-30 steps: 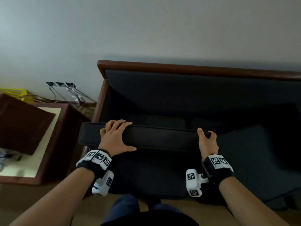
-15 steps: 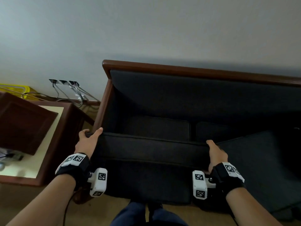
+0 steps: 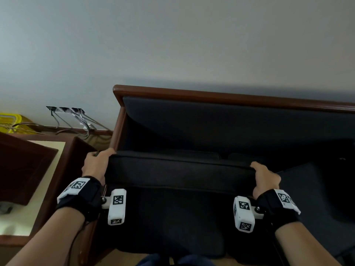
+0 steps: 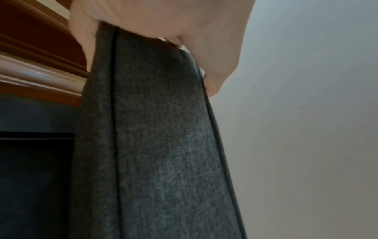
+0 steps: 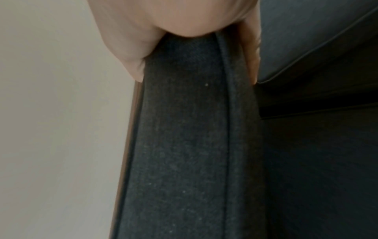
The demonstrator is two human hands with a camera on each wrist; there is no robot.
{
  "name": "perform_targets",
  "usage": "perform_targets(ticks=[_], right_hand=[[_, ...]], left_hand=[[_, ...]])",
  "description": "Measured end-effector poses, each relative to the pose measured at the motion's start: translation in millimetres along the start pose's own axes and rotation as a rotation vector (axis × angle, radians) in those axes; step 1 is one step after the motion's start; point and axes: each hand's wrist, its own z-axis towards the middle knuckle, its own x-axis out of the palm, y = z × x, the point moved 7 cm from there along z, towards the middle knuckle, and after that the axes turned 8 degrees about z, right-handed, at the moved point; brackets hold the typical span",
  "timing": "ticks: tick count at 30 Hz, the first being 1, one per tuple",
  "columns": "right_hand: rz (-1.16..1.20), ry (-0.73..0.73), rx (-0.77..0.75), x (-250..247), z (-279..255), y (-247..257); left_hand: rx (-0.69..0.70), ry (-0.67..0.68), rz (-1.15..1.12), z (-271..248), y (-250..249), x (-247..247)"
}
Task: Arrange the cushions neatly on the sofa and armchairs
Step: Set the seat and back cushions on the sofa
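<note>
A dark grey seat cushion [image 3: 178,171] stands on edge in front of the wood-framed sofa [image 3: 221,96], its top edge level. My left hand [image 3: 99,162] grips its upper left corner and my right hand [image 3: 263,175] grips its upper right corner. In the left wrist view the cushion [image 4: 155,129] hangs down from my hand [image 4: 163,21], thumb on one face, fingers on the other. In the right wrist view my hand [image 5: 180,21] pinches the cushion's piped edge [image 5: 194,129]. A second dark cushion [image 3: 311,204] lies tilted on the seat at right.
A brown side table [image 3: 57,189] with a cream top stands left of the sofa, a dark board lying on it. Cables [image 3: 76,120] run along the wall behind it, beside a yellow basket [image 3: 11,121]. My legs [image 3: 172,261] are at the sofa's front.
My left hand slid from the cushion's top edge to its left corner. The cushion has risen more upright, and the view has shifted slightly.
</note>
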Motion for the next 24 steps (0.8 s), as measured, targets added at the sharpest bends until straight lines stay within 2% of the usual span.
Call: perform_targets(ticks=[4, 7, 11, 15, 20, 24], right_hand=[[-0.019, 0.142, 0.015, 44, 15, 19], [-0.105, 0.268, 0.02, 74, 22, 19], [-0.153, 0.309, -0.058, 92, 27, 23], [-0.069, 0.314, -0.113, 102, 39, 36], [0.079, 0.244, -0.169, 119, 60, 45], [-0.062, 0.134, -0.25, 143, 79, 62]], left_hand=[[0.098, -0.062, -0.039, 15, -40, 13], [0.161, -0.056, 0.04, 24, -57, 32], [0.248, -0.079, 0.102, 27, -61, 44], [0.372, -0.092, 0.116, 21, -63, 55], [0.506, 0.003, 0.28, 41, -84, 70], [0.584, -0.004, 0.434, 60, -121, 82]])
